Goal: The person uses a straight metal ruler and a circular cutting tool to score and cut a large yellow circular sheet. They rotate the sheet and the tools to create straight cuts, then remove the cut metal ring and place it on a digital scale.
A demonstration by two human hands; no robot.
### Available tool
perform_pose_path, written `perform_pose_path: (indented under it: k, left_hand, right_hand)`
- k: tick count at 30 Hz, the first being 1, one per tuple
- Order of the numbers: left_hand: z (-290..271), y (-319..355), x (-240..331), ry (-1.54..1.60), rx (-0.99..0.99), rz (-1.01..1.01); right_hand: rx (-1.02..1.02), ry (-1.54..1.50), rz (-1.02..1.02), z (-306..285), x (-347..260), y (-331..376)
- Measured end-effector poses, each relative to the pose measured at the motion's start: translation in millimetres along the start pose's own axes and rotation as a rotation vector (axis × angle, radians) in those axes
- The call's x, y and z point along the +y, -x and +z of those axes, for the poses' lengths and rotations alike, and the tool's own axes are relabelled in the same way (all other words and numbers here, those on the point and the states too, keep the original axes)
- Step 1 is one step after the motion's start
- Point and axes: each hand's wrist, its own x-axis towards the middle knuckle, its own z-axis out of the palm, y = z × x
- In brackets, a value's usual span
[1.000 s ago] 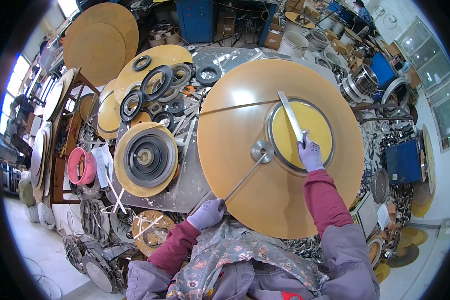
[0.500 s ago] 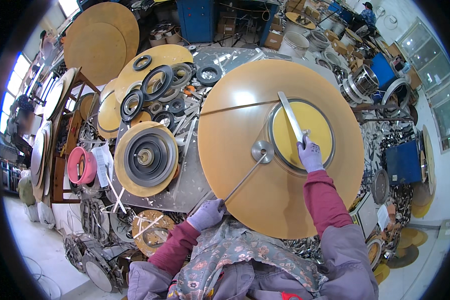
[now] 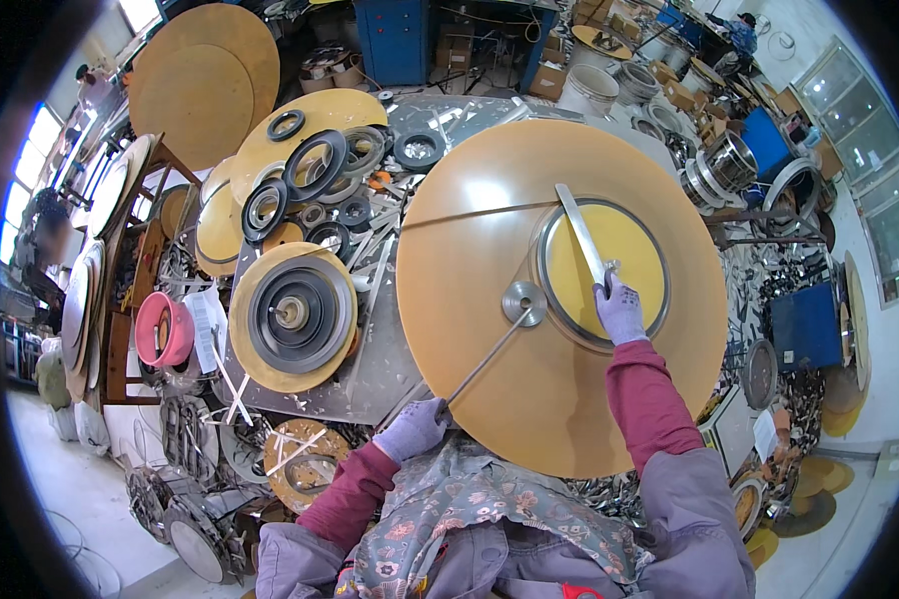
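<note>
Left hand: fingers curled round rod angled over tan disc. Right hand: fingers closed on metal bar across yellow disc. Loosened grip could let bar slip, scratching disc.

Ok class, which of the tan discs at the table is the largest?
The disc at the right of the table, beneath the flat metal bar in the person's right hand; the smaller discs lie to its left.
</note>
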Motion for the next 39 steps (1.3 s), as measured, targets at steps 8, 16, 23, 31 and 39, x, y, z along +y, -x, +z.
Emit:
perform_pose_path:
  k: [8,16,23,31,39]
  left_hand:
    - [1,-1,-1,-0.014,-0.021,-0.016]
    - [-2,-1,3,-0.024,-0.048,-0.019]
    - [-1,-2,3,-0.019,-0.044,-0.030]
    - [-3,-1,4,-0.027,-0.020,-0.010]
    - [-4,2,8,-0.017,-0.030,-0.008]
  right_hand:
    - [-0.079,0.013,0.035,-6,-5,-1]
    - [-0.081,0.015,0.047,-9,-9,0]
    - [-0.076,0.040,0.053,-8,-8,0]
    - [-0.072,0.024,0.051,-5,-5,0]
    - [-0.032,0.008,0.035,0,-2,0]
